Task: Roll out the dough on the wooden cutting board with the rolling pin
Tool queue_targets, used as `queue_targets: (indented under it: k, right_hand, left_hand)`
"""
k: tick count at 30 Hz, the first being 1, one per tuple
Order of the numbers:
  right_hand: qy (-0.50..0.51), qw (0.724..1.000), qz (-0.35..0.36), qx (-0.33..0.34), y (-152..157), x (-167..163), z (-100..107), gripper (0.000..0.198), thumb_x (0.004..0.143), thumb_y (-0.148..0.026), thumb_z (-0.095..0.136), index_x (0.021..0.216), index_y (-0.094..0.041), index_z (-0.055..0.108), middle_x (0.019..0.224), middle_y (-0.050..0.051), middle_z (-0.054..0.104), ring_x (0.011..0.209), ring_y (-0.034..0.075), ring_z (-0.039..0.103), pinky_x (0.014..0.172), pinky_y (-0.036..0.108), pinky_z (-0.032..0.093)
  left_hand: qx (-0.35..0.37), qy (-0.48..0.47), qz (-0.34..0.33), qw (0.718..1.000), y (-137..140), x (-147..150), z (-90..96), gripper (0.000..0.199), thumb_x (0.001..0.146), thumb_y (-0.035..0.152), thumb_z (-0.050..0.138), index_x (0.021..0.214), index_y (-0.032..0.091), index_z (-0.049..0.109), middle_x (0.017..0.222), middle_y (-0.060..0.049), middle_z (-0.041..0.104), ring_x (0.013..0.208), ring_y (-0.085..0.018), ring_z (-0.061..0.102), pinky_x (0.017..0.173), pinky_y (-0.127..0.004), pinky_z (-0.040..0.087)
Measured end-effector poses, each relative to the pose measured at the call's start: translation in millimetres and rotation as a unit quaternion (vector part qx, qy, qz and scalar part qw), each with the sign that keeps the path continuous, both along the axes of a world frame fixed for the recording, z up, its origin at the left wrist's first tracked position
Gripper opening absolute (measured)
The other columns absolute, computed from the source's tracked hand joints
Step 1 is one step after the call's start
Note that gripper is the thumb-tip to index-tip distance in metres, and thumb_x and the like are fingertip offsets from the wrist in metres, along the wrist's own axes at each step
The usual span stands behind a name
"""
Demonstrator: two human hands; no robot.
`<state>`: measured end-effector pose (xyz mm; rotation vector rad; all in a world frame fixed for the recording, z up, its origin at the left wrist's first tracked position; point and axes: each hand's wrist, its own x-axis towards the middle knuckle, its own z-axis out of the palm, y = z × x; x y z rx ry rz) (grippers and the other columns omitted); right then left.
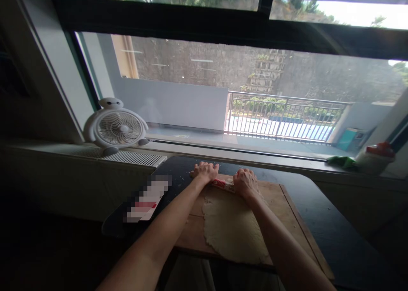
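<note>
A wide, flat sheet of pale dough with uneven edges covers much of a wooden board, its near end reaching the board's front edge. Across the far end of the dough lies a rolling pin with a red-and-white printed band in its middle. My left hand is closed over the pin's left part, and my right hand grips it farther right. Both arms stretch forward over the board, and the right forearm covers part of the dough's right edge.
The board rests on a dark table below a large window. A blurred-out flat item lies at the table's left. On the sill are a white character-shaped fan, a green cloth-like thing and a white container with a reddish lid.
</note>
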<state>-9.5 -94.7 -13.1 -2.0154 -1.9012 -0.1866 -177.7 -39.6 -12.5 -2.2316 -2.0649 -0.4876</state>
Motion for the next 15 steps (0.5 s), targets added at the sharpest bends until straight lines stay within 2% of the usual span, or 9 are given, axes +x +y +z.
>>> queue_targets:
  k: [3, 6, 10, 12, 15]
  right_hand:
    - [0.004, 1.0, 0.005, -0.006, -16, -5, -2, 0.032, 0.089, -0.035, 0.035, 0.09, -0.018, 0.062, 0.096, 0.011, 0.059, 0.09, 0.021, 0.051, 0.076, 0.032, 0.035]
    - [0.003, 1.0, 0.022, 0.004, -47, -14, -5, 0.033, 0.089, -0.037, 0.035, 0.09, -0.018, 0.062, 0.1, 0.011, 0.058, 0.095, 0.022, 0.049, 0.083, 0.033, 0.033]
    - [-0.001, 0.999, 0.041, 0.032, -84, -23, -8, 0.036, 0.091, -0.038, 0.031, 0.104, -0.019, 0.059, 0.114, 0.009, 0.054, 0.108, 0.022, 0.043, 0.095, 0.034, 0.026]
    - [-0.005, 0.998, 0.05, 0.035, -89, -23, -8, 0.036, 0.092, -0.039, 0.031, 0.106, -0.02, 0.058, 0.116, 0.009, 0.054, 0.109, 0.022, 0.042, 0.097, 0.034, 0.025]
    - [-0.009, 0.998, 0.061, 0.028, -74, -18, -5, 0.036, 0.092, -0.038, 0.031, 0.103, -0.02, 0.06, 0.111, 0.009, 0.056, 0.109, 0.022, 0.042, 0.096, 0.035, 0.025]
  left_hand:
    - [0.02, 0.005, -0.021, 1.0, -22, -6, -1.9, 0.052, 0.089, 0.049, 0.025, 0.085, 0.023, 0.07, 0.101, -0.007, 0.068, 0.107, -0.025, 0.053, 0.095, -0.045, 0.032]
    - [0.05, 0.014, -0.055, 0.997, -63, -18, -5.7, 0.049, 0.091, 0.044, 0.024, 0.088, 0.023, 0.068, 0.108, -0.006, 0.066, 0.115, -0.023, 0.048, 0.1, -0.041, 0.029]
    - [0.073, 0.023, -0.079, 0.994, -108, -32, -11.6, 0.044, 0.092, 0.041, 0.026, 0.115, 0.021, 0.057, 0.127, -0.007, 0.055, 0.127, -0.022, 0.037, 0.106, -0.039, 0.022]
    - [0.073, 0.025, -0.081, 0.994, -114, -34, -13.1, 0.045, 0.092, 0.041, 0.028, 0.124, 0.018, 0.051, 0.134, -0.009, 0.048, 0.13, -0.022, 0.032, 0.108, -0.039, 0.02]
    - [0.053, 0.026, -0.075, 0.995, -98, -29, -12.0, 0.045, 0.091, 0.043, 0.029, 0.119, 0.019, 0.054, 0.133, -0.009, 0.05, 0.129, -0.023, 0.033, 0.107, -0.041, 0.022]
